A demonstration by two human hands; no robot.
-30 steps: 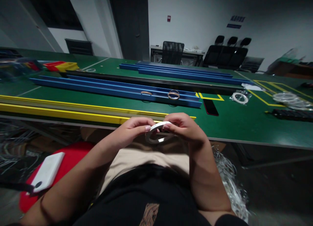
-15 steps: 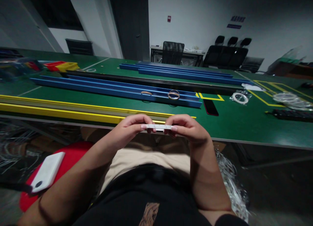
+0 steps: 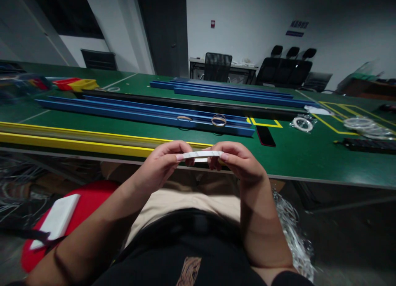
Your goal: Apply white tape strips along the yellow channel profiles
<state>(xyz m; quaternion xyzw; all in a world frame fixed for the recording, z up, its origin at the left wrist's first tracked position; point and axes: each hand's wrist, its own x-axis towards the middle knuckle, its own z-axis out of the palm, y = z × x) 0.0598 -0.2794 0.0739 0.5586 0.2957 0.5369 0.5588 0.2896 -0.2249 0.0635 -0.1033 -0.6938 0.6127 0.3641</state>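
A narrow white strip [image 3: 202, 154] with faint marks along its face spans the gap between my two hands, just over the front edge of the table. My left hand [image 3: 167, 161] pinches its left end between thumb and curled fingers. At the other end, my right hand [image 3: 240, 159] grips it the same way. The strip bows slightly upward in the middle. Below it a second white length shows between my fingers; whether it belongs to the same strip I cannot tell.
On the green table [image 3: 309, 162] lie a yellow rail [image 3: 77, 141], blue channels [image 3: 139, 112] and a black rail [image 3: 272, 112]. Two rings, one of them upright [image 3: 219, 120], rest on a blue channel. A phone [image 3: 265, 136] and a bagged white coil [image 3: 302, 124] sit to the right.
Both hands have risen slightly with the strip. It was nearly straight and is now bowed, with a longer stretch showing between my fingers.
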